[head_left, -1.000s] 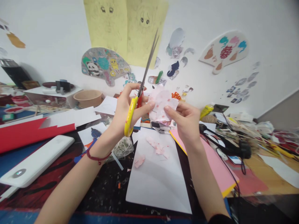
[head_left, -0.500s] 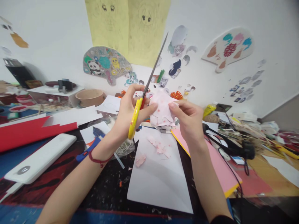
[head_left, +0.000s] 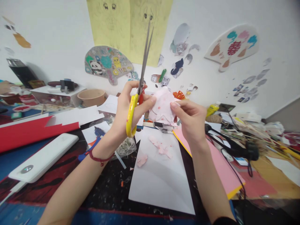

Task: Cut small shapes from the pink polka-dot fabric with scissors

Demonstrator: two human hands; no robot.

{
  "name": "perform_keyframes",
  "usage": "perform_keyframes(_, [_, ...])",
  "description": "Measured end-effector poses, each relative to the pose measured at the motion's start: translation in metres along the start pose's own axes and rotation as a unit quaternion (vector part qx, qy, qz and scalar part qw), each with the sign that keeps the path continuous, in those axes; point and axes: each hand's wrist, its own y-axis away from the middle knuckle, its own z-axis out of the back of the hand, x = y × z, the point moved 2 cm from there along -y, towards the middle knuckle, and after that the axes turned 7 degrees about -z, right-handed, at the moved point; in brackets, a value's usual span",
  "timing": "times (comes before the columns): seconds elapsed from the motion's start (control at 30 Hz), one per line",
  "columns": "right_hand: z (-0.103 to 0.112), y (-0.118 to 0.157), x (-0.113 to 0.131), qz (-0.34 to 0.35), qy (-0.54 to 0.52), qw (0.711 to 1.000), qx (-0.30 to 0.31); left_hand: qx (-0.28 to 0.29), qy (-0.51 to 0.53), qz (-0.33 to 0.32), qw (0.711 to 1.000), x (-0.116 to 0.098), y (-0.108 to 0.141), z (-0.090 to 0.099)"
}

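My left hand (head_left: 123, 111) is closed around yellow-handled scissors (head_left: 132, 114), whose blades point up and stand slightly apart. The thumb of that hand also pinches the left edge of a pale pink piece of paper (head_left: 162, 104) with small red marks and a ragged lower edge. My right hand (head_left: 191, 117) grips the paper's right edge between thumb and fingers. Below the hands, a white sheet (head_left: 161, 184) carries pink paper scraps (head_left: 161, 147) and a crumpled bit (head_left: 142, 161). The fingers behind the paper are partly hidden.
A white power bank (head_left: 44, 157) with a cable lies at left, near red paper (head_left: 35, 132) and a round tan bowl (head_left: 91, 97). Pink sheets (head_left: 217, 165) and a black stand-like object (head_left: 234, 150) are at right. Drawings and fans hang on the wall behind.
The scissors have swung from leaning right to nearly upright, and their blades now show a narrow gap. Both hands still hold the paper, which has barely shifted.
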Motion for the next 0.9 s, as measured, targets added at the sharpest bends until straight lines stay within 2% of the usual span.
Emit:
perform_keyframes(0.1, [0.003, -0.001, 0.000, -0.013, -0.005, 1.000, 0.004, 0.013, 0.003, 0.006, 1.000, -0.002, 0.001, -0.001])
perform_keyframes(0.33, [0.016, -0.006, 0.007, -0.043, 0.015, 0.997, 0.064, 0.001, -0.038, -0.032, 0.999, -0.003, 0.001, 0.001])
perform_keyframes(0.5, [0.017, -0.006, 0.010, -0.034, 0.011, 0.998, 0.054, -0.004, -0.053, -0.023, 0.998, 0.000, 0.000, 0.002])
perform_keyframes(0.7, [0.016, -0.005, 0.012, -0.035, 0.000, 0.998, 0.043, 0.010, -0.004, 0.007, 1.000, 0.001, 0.002, -0.001])
perform_keyframes(0.9, [0.017, -0.005, 0.014, -0.023, 0.014, 0.998, 0.051, 0.018, -0.007, -0.012, 1.000, -0.001, 0.003, -0.003])
